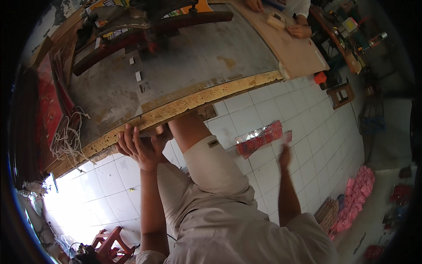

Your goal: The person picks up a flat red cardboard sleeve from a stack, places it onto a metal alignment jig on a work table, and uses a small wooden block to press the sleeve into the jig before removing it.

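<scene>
Red packet (262,140), long axis rising rightward; right hand (285,157) blurred, grip unclear; left hand (145,152) splayed.

Head-worn left fisheye | faces down | close above wearer's torso (237,235)

bold lettering shows in part on a yellow printed sheet (107,4) at the far side of the desk (198,53); a dark label (213,143) on the beige shorts (215,171) is too small to read
</scene>
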Demonstrator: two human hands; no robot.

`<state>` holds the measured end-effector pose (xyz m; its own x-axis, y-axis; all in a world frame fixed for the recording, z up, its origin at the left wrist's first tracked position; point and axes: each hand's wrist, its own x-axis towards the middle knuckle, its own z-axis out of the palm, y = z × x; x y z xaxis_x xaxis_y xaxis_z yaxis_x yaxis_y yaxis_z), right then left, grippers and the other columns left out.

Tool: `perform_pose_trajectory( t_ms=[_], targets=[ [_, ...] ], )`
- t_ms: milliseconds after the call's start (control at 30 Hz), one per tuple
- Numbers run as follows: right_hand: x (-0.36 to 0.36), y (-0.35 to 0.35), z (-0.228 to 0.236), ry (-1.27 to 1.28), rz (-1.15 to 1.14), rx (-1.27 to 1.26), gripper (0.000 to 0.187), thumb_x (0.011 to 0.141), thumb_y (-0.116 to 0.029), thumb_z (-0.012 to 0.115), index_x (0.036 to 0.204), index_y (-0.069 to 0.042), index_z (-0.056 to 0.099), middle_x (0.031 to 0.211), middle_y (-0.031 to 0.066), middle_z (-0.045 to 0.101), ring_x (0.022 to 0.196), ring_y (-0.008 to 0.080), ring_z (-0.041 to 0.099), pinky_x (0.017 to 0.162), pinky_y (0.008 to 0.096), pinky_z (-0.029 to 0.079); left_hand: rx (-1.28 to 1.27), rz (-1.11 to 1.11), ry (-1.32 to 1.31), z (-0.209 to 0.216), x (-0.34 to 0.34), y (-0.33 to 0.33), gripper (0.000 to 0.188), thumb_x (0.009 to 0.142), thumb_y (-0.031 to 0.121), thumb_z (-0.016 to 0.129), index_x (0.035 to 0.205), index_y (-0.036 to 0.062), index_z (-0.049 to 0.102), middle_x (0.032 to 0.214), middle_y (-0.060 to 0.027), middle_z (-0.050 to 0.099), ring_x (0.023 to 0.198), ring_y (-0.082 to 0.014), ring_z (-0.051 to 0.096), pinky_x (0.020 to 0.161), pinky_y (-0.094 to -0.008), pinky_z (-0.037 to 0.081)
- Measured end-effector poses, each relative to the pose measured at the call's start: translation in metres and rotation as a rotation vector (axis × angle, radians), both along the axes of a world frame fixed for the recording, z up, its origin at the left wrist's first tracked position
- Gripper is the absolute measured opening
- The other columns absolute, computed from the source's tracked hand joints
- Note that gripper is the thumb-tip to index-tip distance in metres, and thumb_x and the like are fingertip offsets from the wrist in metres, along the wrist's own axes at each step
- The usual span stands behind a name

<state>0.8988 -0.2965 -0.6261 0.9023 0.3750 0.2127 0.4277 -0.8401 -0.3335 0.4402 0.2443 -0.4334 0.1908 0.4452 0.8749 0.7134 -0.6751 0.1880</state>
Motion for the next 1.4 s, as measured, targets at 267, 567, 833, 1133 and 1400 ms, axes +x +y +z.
perform_pose_trajectory(
  t_ms=[267,567,833,1133,1400],
  targets=[
    [-0.195,0.133,-0.123,0.78,0.576,0.198,0.037,0.106,-0.032,0.066,0.132,-0.006,0.076,0.133,0.0183,0.078,0.127,0.0401,0.072,0.11,0.0485,0.056,-0.027,-0.098,0.035,0.136,-0.092,0.017,0.043,0.098,0.013,0.08,0.141,0.0068,0.073,0.139,-0.0087,0.078,0.131,-0.0307,0.07,0.116,-0.0486,0.049],
    [-0.081,0.098,-0.112,0.347,0.873,-0.136,0.015,0.106,-0.019,0.066,0.108,-0.006,0.072,0.104,0.0223,0.073,0.103,0.0487,0.071,0.087,0.0569,0.059,-0.386,0.075,0.196,0.202,-0.21,0.073,0.063,0.108,0.02,0.074,0.167,0.0116,0.053,0.173,-0.0156,0.053,0.163,-0.0376,0.045,0.129,-0.0507,0.041],
    [-0.11,0.166,-0.056,0.6,0.849,-0.035,0.021,0.107,-0.013,0.064,0.122,-0.004,0.075,0.113,0.0214,0.078,0.108,0.0406,0.077,0.093,0.0482,0.061,-0.272,0.088,0.282,0.234,-0.21,0.093,0.049,0.105,0.037,0.079,0.146,0.0116,0.071,0.156,-0.0108,0.067,0.143,-0.036,0.062,0.12,-0.0512,0.049],
    [-0.121,0.238,0.063,0.63,0.763,0.07,0.031,0.109,-0.009,0.069,0.139,-0.002,0.072,0.133,0.0193,0.077,0.118,0.0331,0.077,0.102,0.0446,0.06,-0.495,0.031,0.406,0.275,-0.202,0.103,0.033,0.104,0.023,0.078,0.133,0.0075,0.079,0.134,-0.0147,0.079,0.12,-0.0332,0.077,0.101,-0.0445,0.061],
    [-0.149,0.295,0.19,0.501,0.773,0.28,0.023,0.112,-0.01,0.066,0.132,-0.001,0.074,0.128,0.0153,0.078,0.118,0.0297,0.075,0.106,0.0419,0.056,0.102,0.12,0.366,0.288,-0.225,0.126,0.017,0.099,0.008,0.077,0.116,0.0059,0.077,0.114,-0.0121,0.081,0.101,-0.0339,0.079,0.086,-0.0435,0.063]
  ],
)
